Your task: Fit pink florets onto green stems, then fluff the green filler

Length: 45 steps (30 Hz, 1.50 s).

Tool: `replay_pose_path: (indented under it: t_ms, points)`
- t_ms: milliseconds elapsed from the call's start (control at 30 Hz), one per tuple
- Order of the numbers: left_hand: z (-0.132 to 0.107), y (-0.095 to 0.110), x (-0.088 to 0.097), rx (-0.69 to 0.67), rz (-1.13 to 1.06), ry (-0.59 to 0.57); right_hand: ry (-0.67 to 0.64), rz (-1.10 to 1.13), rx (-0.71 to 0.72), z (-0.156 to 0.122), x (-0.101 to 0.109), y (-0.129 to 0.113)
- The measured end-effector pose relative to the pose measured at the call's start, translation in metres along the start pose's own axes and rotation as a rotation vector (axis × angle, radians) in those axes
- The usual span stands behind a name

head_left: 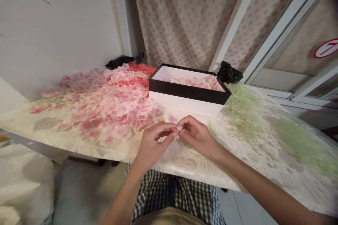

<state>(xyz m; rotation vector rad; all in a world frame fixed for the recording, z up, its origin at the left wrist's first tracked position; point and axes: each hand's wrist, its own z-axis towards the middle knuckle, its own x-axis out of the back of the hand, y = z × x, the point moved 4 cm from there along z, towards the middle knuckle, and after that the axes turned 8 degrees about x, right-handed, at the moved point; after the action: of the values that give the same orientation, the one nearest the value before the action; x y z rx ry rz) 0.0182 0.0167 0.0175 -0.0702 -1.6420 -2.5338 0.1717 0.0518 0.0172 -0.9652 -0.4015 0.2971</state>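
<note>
Both hands meet above the near edge of the table. My left hand [155,140] pinches one side of a small pale pink artificial flower [179,133], thumb and forefinger closed on it. From the other side, the fingers of my right hand [199,136] are closed on the same flower. Fingertips cover part of it. Left of the hands lies a large heap of pink artificial petals [105,98]. Just beyond them stands a white box with a black rim [188,91], holding more pink petals [191,81].
Small green plastic pieces [243,112] are spread over the right of the patterned tablecloth [182,161]. Red plastic [141,68] lies behind the petal heap. A black bag [229,73] sits by the box's right corner. A dotted curtain [185,17] hangs behind.
</note>
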Motion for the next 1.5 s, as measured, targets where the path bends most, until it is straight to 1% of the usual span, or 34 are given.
replay_pose_path:
  t_ms: [67, 133, 167, 200, 267, 400, 533, 600, 667, 767, 867, 933, 1000, 1100, 1200, 1267, 1300, 1333, 1367, 1400, 1433, 1500]
  points:
    - [0.001, -0.004, 0.007, 0.052, -0.077, 0.138, 0.092, -0.04, 0.027, 0.003, 0.01, -0.002]
    - [0.001, -0.01, 0.015, 0.127, -0.245, 0.299, 0.219, -0.054, 0.079, 0.006, 0.023, -0.004]
    - [0.001, -0.014, 0.017, 0.157, -0.337, 0.356, 0.276, -0.059, 0.102, 0.008, 0.03, -0.004]
    - [0.002, -0.016, 0.018, 0.176, -0.412, 0.387, 0.325, -0.072, 0.121, 0.009, 0.036, -0.004]
    - [0.005, -0.019, 0.016, 0.202, -0.479, 0.394, 0.391, -0.132, 0.151, 0.012, 0.047, -0.004]
    - [0.01, -0.021, 0.011, 0.207, -0.428, 0.334, 0.474, -0.284, 0.236, 0.015, 0.063, -0.003]
    - [0.01, -0.021, 0.017, 0.165, -0.46, 0.405, 0.516, -0.469, 0.298, 0.014, 0.073, -0.002]
    - [0.01, -0.022, 0.02, 0.173, -0.488, 0.418, 0.592, -0.54, 0.336, 0.014, 0.079, -0.002]
    - [0.011, -0.022, 0.02, 0.184, -0.499, 0.41, 0.692, -0.568, 0.407, 0.014, 0.088, -0.006]
    - [0.011, -0.022, 0.021, 0.157, -0.503, 0.414, 0.823, -0.58, 0.529, 0.014, 0.109, -0.018]
    - [0.012, -0.022, 0.021, 0.153, -0.515, 0.421, 0.918, -0.598, 0.58, 0.005, 0.137, -0.034]
    - [0.013, -0.022, 0.021, 0.184, -0.541, 0.44, 0.972, -0.608, 0.567, -0.009, 0.157, -0.045]
    - [0.014, -0.022, 0.022, 0.21, -0.58, 0.475, 1.015, -0.626, 0.496, -0.028, 0.175, -0.053]
    - [0.015, -0.022, 0.024, 0.205, -0.621, 0.519, 1.084, -0.649, 0.329, -0.059, 0.2, -0.056]
    - [0.018, -0.024, 0.026, 0.172, -0.623, 0.505, 1.159, -0.652, 0.259, -0.087, 0.216, -0.055]
    - [0.02, -0.025, 0.028, 0.149, -0.614, 0.483, 1.196, -0.636, 0.249, -0.099, 0.218, -0.054]
    - [0.021, -0.024, 0.028, 0.136, -0.604, 0.476, 1.205, -0.625, 0.246, -0.103, 0.214, -0.055]
    - [0.021, -0.024, 0.028, 0.129, -0.586, 0.463, 1.203, -0.612, 0.242, -0.103, 0.206, -0.056]
    - [0.02, -0.022, 0.028, 0.126, -0.557, 0.442, 1.179, -0.598, 0.237, -0.101, 0.194, -0.058]
    - [0.019, -0.02, 0.026, 0.124, -0.522, 0.407, 1.138, -0.588, 0.232, -0.097, 0.177, -0.061]
    - [0.018, -0.017, 0.023, 0.113, -0.468, 0.367, 1.065, -0.578, 0.226, -0.09, 0.156, -0.065]
    - [0.014, -0.008, 0.015, 0.076, -0.297, 0.241, 0.705, -0.535, 0.197, -0.066, 0.103, -0.068]
